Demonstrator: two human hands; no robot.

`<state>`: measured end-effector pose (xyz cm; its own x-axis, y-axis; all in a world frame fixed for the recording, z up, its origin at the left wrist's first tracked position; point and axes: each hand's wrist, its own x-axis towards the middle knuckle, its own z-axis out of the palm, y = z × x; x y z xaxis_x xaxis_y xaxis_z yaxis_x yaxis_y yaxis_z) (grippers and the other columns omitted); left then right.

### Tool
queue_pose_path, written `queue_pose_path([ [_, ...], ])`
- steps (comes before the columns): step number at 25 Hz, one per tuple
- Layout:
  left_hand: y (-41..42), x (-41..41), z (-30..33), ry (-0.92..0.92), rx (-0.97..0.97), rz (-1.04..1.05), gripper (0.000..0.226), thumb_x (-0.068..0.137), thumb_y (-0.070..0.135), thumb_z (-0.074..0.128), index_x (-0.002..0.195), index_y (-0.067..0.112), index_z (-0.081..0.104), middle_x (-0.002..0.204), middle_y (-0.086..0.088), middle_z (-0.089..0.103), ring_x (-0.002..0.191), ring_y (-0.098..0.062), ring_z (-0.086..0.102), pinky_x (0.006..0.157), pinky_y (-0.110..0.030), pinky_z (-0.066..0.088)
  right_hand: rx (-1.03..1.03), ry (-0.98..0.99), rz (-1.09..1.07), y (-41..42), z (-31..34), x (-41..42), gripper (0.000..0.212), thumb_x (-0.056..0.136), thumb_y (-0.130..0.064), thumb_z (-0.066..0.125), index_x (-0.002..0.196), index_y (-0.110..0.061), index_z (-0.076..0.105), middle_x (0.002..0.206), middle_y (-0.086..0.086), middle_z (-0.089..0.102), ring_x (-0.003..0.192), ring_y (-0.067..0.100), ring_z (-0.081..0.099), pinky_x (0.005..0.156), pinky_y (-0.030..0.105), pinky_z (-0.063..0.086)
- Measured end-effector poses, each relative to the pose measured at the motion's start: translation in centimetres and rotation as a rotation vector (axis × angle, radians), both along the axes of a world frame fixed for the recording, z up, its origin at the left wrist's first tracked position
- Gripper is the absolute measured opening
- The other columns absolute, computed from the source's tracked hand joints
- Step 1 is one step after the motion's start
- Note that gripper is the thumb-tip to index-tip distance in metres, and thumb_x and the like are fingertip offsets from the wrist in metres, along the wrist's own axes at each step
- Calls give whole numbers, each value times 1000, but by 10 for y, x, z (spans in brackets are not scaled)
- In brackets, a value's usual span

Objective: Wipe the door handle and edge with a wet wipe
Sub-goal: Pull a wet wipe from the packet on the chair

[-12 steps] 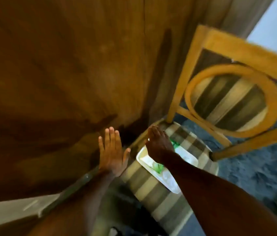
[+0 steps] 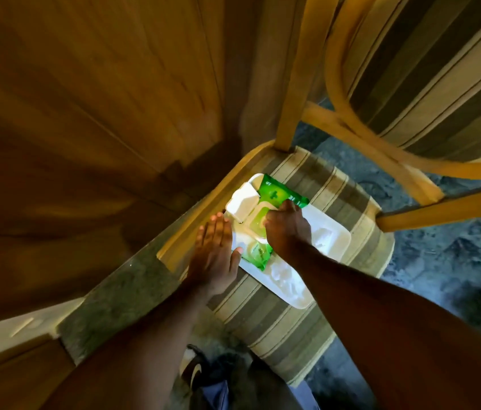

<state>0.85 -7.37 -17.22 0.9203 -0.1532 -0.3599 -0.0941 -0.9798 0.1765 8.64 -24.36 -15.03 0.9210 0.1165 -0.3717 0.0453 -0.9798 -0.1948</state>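
Note:
A green wet wipe pack [image 2: 274, 194] with its white flip lid [image 2: 242, 206] raised lies on a white tray [image 2: 334, 236] on the striped chair seat. My right hand [image 2: 288, 229] rests on top of the pack, fingertips at the opening under the lid; whether it pinches a wipe is hidden. My left hand [image 2: 215, 251] is flat and spread beside the pack's left end, thumb touching the tray edge. The wooden door [image 2: 91, 113] fills the upper left. Its handle is out of view.
The wooden chair [image 2: 288, 93] with striped cushion [image 2: 342, 202] stands right of the door. Crumpled white wipes [image 2: 285, 276] lie on the tray. A stone threshold [image 2: 121, 291] runs below the door. Patterned blue-grey floor [image 2: 455, 261] lies to the right; my shoe [image 2: 195, 371] shows at the bottom.
The view has dropped closer to the chair seat. My right hand has settled onto the pack's opening, and my left hand has moved from the door's bottom edge to the tray.

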Motion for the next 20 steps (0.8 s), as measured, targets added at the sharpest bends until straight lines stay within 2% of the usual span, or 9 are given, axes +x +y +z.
queue_pose_path([
  [5, 2, 8, -12, 43, 15, -53, 81, 94, 50, 14, 156, -1, 25, 162, -24, 27, 150, -38, 23, 122, -48, 8, -93, -40, 49, 19, -11, 4, 19, 85, -18, 57, 101, -11, 67, 110, 9, 58, 103, 28, 55, 73, 34, 50],
  [9, -3, 8, -16, 95, 7, -40, 85, 92, 52, 7, 158, 0, 20, 164, -21, 22, 152, -35, 18, 124, -50, 12, -164, 32, 149, 27, -17, 5, 36, 83, -16, 61, 117, -5, 55, 125, 13, 53, 115, 29, 49, 82, 37, 50],
  [11, -4, 9, -17, 115, 30, -34, 83, 94, 53, 6, 159, 2, 16, 166, -19, 17, 154, -33, 12, 125, -50, 10, -107, 110, 96, 26, -13, 14, 29, 85, -14, 55, 111, -2, 57, 118, 16, 59, 111, 32, 54, 84, 37, 50],
  [12, -4, 10, -17, 138, 44, -28, 81, 96, 52, 8, 160, 3, 12, 167, -18, 12, 154, -32, 8, 125, -50, 7, 98, 160, -57, 23, -1, 24, 21, 88, -11, 50, 103, -1, 61, 108, 17, 64, 103, 32, 59, 81, 36, 50],
  [13, -5, 13, -15, 161, 47, -24, 77, 99, 51, 13, 160, 4, 8, 168, -17, 7, 155, -31, 3, 125, -49, 5, 413, 241, -275, 17, 20, 31, 19, 91, -9, 45, 93, -4, 64, 93, 16, 66, 91, 30, 62, 74, 34, 48],
  [15, -8, 15, -8, 227, 47, -26, 74, 104, 48, 21, 161, 5, 3, 168, -17, -1, 155, -30, -3, 125, -48, 1, 1163, 459, -762, 13, 75, 43, 22, 95, -12, 44, 80, -14, 60, 75, 7, 62, 71, 20, 60, 61, 29, 43],
  [16, -7, 18, 0, 258, 31, -9, 73, 105, 48, 23, 161, 6, 3, 168, -16, -1, 155, -30, -3, 125, -48, 0, 1452, 438, -798, 11, 105, 49, 16, 92, -15, 49, 80, -17, 58, 77, 5, 63, 68, 16, 60, 59, 26, 44],
  [18, -2, 30, 35, 350, -90, 161, 69, 106, 48, 24, 161, 6, 14, 168, -16, 10, 155, -29, 7, 125, -45, 4, 1599, 335, -631, 17, 165, 57, 6, 79, -12, 59, 79, -17, 57, 83, 8, 69, 70, 16, 64, 58, 24, 47],
  [20, 9, 58, 100, 318, -422, 548, 62, 107, 44, 29, 150, 1, 41, 155, -23, 40, 142, -29, 42, 117, -38, 31, 1545, 224, -492, 32, 214, 68, 12, 80, -3, 59, 82, -15, 60, 85, 13, 73, 75, 20, 66, 58, 24, 49],
])
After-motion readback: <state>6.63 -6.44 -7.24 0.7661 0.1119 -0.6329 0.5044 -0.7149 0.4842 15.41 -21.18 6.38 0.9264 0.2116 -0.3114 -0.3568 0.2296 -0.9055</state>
